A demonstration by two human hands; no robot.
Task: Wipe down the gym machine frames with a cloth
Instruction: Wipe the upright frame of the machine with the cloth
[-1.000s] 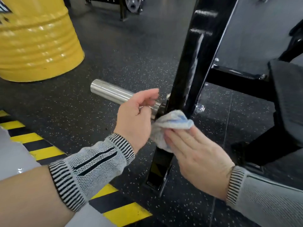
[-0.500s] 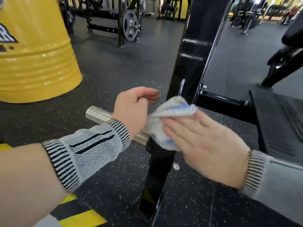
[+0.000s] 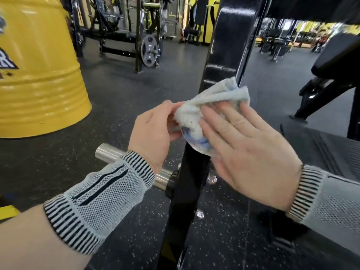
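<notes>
A black upright frame post (image 3: 228, 51) of a gym machine rises through the middle of the view. A crumpled white and blue cloth (image 3: 206, 106) lies against the post. My right hand (image 3: 247, 151) presses the cloth onto the post with flat fingers. My left hand (image 3: 153, 131) pinches the cloth's left edge with its fingertips. A chrome weight peg (image 3: 109, 152) sticks out leftward from the post, below my left wrist.
A big yellow drum (image 3: 39, 78) stands at the left on the speckled black rubber floor (image 3: 120, 98). A black padded bench (image 3: 331, 145) sits right of the post. Racks and a weight plate (image 3: 149, 50) stand farther back.
Both hands and the cloth have moved up the post, away from the peg. My left hand let go of the chrome peg and now holds the cloth's edge.
</notes>
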